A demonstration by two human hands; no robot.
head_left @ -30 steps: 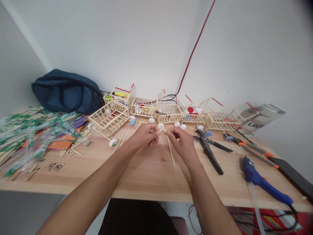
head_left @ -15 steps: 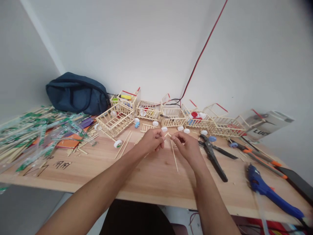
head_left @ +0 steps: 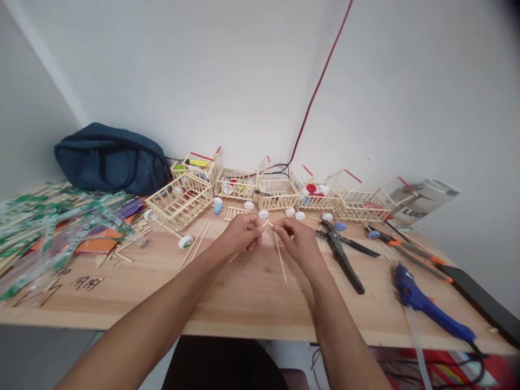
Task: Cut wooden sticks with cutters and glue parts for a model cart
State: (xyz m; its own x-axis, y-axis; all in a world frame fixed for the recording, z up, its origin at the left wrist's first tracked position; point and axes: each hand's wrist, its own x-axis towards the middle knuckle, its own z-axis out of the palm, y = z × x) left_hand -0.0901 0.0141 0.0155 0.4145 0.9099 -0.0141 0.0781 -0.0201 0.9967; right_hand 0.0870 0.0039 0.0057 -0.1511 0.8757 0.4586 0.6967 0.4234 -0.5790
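My left hand [head_left: 245, 234] is closed in a pinch on one end of a short wooden stick [head_left: 265, 223]. Opposite it, the fingers of my right hand [head_left: 298, 238] pinch a second short stick [head_left: 270, 223]. The two pieces meet at an angle between my fingertips, above the table; whether they are joined I cannot tell. A long thin stick [head_left: 281, 260] runs down toward me from under my right fingers. Left of my left hand lie two loose sticks [head_left: 199, 244] and a small slatted stick panel [head_left: 234, 212]. White bottle caps [head_left: 263, 214] lie just beyond my hands.
Several small stick-built carts [head_left: 278, 195] line the wall. Black cutters [head_left: 343, 254], orange-handled pliers [head_left: 410, 252] and a blue glue gun [head_left: 430, 309] lie at right. Bagged chopsticks [head_left: 52, 222] and a blue bag [head_left: 111, 157] occupy the left. A dark flat object [head_left: 483, 300] lies far right.
The whole scene has shifted left as the view turned slightly right. Both hands keep their pinches, and the short sticks still meet at an angle.
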